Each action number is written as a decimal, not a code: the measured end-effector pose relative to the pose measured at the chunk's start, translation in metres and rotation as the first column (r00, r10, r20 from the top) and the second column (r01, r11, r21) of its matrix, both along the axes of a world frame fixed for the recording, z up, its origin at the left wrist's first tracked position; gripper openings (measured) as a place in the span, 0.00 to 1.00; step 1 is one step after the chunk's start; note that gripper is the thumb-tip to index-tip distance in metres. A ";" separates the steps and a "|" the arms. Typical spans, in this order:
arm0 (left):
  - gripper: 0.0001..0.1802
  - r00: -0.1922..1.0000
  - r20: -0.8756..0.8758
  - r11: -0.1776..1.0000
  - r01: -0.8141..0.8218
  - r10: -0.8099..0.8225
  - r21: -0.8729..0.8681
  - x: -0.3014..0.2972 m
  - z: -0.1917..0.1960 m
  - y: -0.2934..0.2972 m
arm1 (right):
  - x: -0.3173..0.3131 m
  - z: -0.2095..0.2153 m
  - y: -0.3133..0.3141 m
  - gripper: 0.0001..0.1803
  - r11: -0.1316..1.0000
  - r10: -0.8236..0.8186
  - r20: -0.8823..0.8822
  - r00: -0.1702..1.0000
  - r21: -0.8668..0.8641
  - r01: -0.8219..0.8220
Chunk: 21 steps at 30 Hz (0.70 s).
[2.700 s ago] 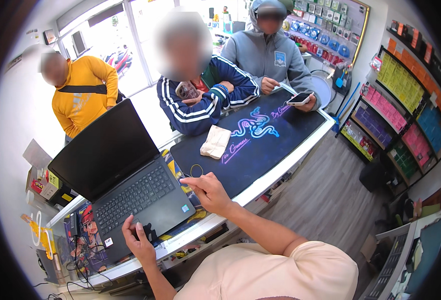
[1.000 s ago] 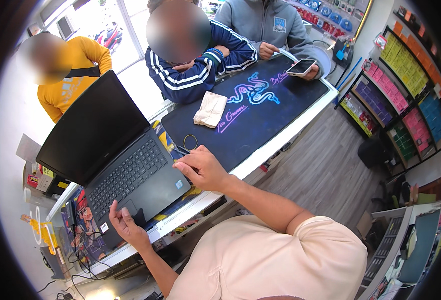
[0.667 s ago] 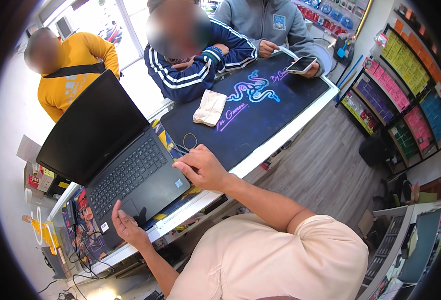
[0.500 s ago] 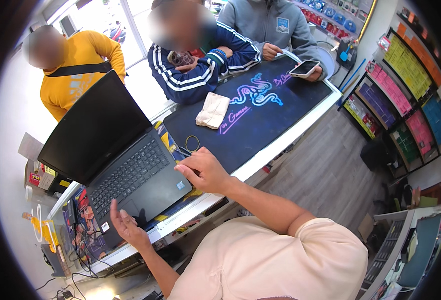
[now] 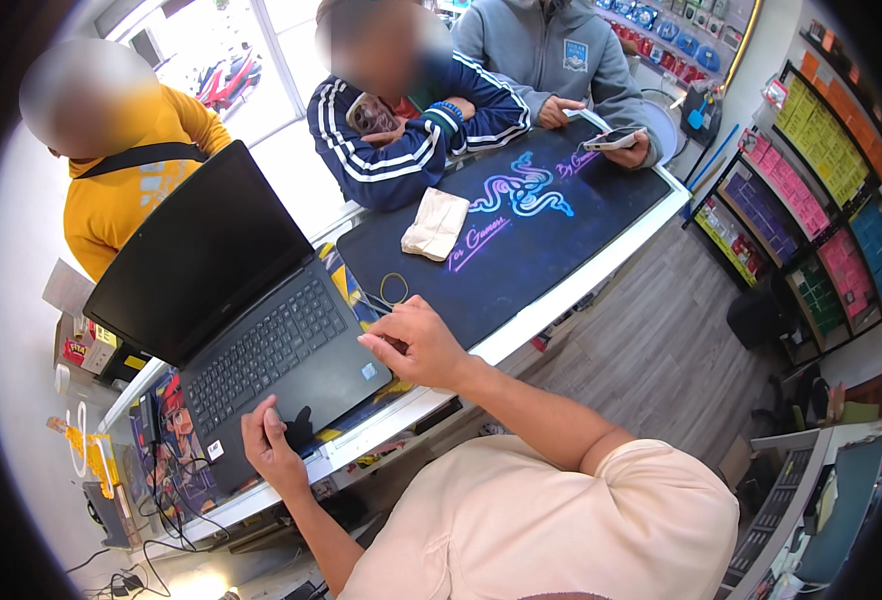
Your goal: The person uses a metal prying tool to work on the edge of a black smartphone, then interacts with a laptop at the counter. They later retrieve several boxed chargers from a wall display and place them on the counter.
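Observation:
An opened black laptop [image 5: 271,355] with a dark screen sits slantwise on the counter. My left hand [image 5: 273,448] hovers over its front edge by the touchpad, fingers loosely curled toward the thumb, and nothing shows in it. At the laptop's right side is my right hand [image 5: 416,345], closed with bent fingers and the thumb beneath them. Whatever it may hold is hidden. Just beyond it lie a slim metal tool [image 5: 373,302], partly covered by the hand, and a yellow rubber band [image 5: 394,288].
A folded beige cloth or paper [image 5: 435,225] lies on a black printed mat [image 5: 521,260]. Across the counter, one person leans on folded arms and another holds a phone [image 5: 613,140]; a third in yellow stands left. Cables [image 5: 176,510] trail at the counter's left end.
My left hand has drawn its spread fingers in and shifted slightly right. My right hand keeps nearly the same pose. The view has moved a little, and the person in yellow has shifted left.

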<state>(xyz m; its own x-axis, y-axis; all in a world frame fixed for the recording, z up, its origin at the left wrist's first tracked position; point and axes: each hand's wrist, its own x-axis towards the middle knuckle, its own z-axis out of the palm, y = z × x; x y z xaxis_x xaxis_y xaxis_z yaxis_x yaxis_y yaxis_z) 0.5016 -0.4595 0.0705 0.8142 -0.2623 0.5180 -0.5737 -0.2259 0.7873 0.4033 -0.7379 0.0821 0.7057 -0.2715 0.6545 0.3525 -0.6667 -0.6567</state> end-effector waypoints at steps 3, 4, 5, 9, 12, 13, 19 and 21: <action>0.14 0.999 -0.016 0.995 -0.042 0.041 -0.088 -0.001 -0.002 -0.002 | -0.001 0.000 0.003 0.09 1.000 0.004 -0.021 1.000 0.010 -0.004; 0.14 0.994 -0.107 0.990 -0.048 0.034 -0.132 -0.001 -0.003 -0.001 | -0.001 0.001 0.002 0.09 1.000 0.002 -0.027 1.000 0.013 -0.002; 0.15 0.980 -0.196 0.983 -0.057 0.022 -0.175 -0.003 -0.004 0.002 | -0.001 0.000 0.002 0.09 1.000 0.000 -0.029 1.000 0.012 0.000; 0.16 0.967 -0.254 0.944 -0.067 -0.019 -0.323 0.005 -0.020 0.008 | 0.000 0.000 0.003 0.10 1.000 -0.002 -0.044 0.999 0.010 0.002; 0.16 0.962 -0.273 0.988 -0.059 0.018 -0.143 -0.006 0.002 -0.002 | -0.001 -0.001 0.001 0.10 0.999 -0.014 -0.048 0.999 0.033 0.016; 0.16 0.965 -0.260 0.989 -0.054 0.017 -0.138 -0.006 0.001 -0.001 | -0.001 -0.001 0.001 0.10 0.999 -0.014 -0.045 0.999 0.046 0.016; 0.16 0.976 -0.218 0.991 -0.008 -0.021 -0.132 -0.001 -0.007 0.003 | -0.009 -0.009 -0.029 0.13 0.792 -0.041 -0.030 0.999 0.609 0.051; 0.16 0.976 -0.217 0.992 -0.015 -0.012 -0.123 -0.001 -0.008 0.007 | -0.019 -0.001 -0.078 0.15 0.705 -0.293 -0.037 0.955 0.667 0.242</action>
<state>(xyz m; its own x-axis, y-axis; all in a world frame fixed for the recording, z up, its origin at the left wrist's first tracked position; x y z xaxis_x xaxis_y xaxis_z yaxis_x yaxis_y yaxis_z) 0.5004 -0.4525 0.0626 0.9109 -0.2057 0.3576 -0.3862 -0.1201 0.9146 0.3846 -0.8157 0.0807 0.4977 -0.8210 0.2799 0.2863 -0.1491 -0.9465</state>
